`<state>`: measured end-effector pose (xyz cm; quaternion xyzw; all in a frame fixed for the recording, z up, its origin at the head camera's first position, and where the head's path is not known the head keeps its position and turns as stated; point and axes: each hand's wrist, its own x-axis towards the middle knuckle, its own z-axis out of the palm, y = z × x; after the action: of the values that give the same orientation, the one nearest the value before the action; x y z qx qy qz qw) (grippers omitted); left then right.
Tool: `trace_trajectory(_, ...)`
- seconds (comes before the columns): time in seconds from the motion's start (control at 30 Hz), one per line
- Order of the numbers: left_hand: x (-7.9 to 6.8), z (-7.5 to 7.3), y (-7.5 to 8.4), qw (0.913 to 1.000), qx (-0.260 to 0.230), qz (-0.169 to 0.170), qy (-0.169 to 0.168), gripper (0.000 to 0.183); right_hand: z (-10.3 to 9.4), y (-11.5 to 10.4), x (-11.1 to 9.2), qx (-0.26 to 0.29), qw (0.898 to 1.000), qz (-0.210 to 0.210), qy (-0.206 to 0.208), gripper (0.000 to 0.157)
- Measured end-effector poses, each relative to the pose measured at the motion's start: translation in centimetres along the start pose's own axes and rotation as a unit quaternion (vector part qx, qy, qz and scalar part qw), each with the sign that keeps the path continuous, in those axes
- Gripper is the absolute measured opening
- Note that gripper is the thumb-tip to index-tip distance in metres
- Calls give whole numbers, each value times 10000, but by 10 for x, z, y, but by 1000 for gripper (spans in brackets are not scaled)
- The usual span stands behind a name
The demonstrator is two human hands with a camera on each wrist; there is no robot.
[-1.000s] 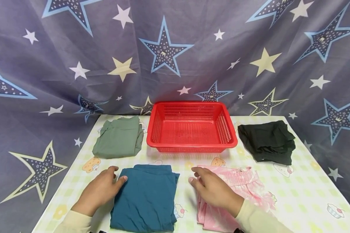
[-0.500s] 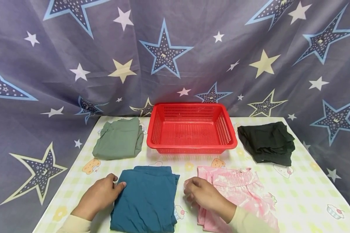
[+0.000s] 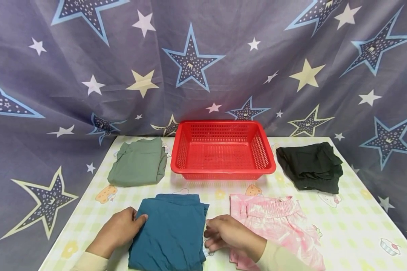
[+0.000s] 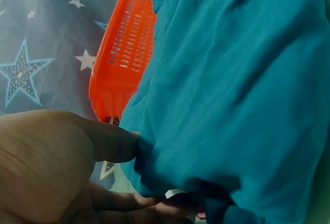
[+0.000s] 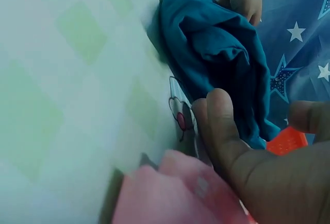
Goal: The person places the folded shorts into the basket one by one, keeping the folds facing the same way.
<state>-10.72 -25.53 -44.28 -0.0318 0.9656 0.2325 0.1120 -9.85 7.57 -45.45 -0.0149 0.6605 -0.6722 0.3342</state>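
A folded teal garment (image 3: pixel 171 231) lies at the front of the table. My left hand (image 3: pixel 118 230) pinches its left edge; in the left wrist view the thumb (image 4: pixel 116 142) lies on top and the fingers (image 4: pixel 124 203) are partly hidden under the cloth. Just off the right edge is my right hand (image 3: pixel 230 234), fingers apart and holding nothing. The right wrist view has those fingers (image 5: pixel 221 126) reaching toward the layered side of the teal garment (image 5: pixel 219 54). Pink pants or shorts (image 3: pixel 274 222) with a gathered waistband lie partly beneath the right forearm.
A red perforated basket (image 3: pixel 224 175) stands at the back middle, with nothing in it. Left of it lies a folded grey-green garment (image 3: pixel 137 162), and to the right a folded black one (image 3: pixel 310 165). A star-patterned curtain (image 3: pixel 203 56) hangs behind the table.
My right hand has moved left and nearer, from over the pink garment to the teal garment's right side. My left hand has lowered slightly and taken hold of the left edge.
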Motion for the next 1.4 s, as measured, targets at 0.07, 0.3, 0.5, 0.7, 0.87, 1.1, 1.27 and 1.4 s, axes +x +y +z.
trace_trajectory(0.07, 1, 1, 0, 10000, -29, -48, -30, 35, 2, 1, 2, 118, 9999, 79, -7, 35)
trace_trajectory(0.3, 4, 1, -1, 9985, -438, -247, -195, 36, 6, 1, 9, 297, 9994, 201, -32, 23)
trace_trajectory(0.5, 6, 3, -4, 9961, -752, -271, -361, 38, 11, 1, 15, 245, 9992, 248, -186, 17)
trace_trajectory(0.7, 11, 5, -6, 9954, -795, -196, -489, 35, 13, 4, 21, 192, 9992, 282, -196, 17)
trace_trajectory(0.87, 12, 6, -4, 9944, -908, -118, -522, 31, 15, 6, 24, 120, 9995, 259, -122, 12)
trace_trajectory(1.1, 10, 6, -3, 9927, -1126, -29, -421, 23, 15, 8, 25, -39, 9998, 123, -157, 6)
trace_trajectory(1.27, 12, 4, -1, 9921, -1172, 29, -451, 27, 15, 8, 25, -118, 9999, 59, -46, 4)
trace_trajectory(1.4, 11, 5, 0, 9898, -1324, 4, -521, 29, 16, 6, 25, 2, 10000, 72, 3, 5)
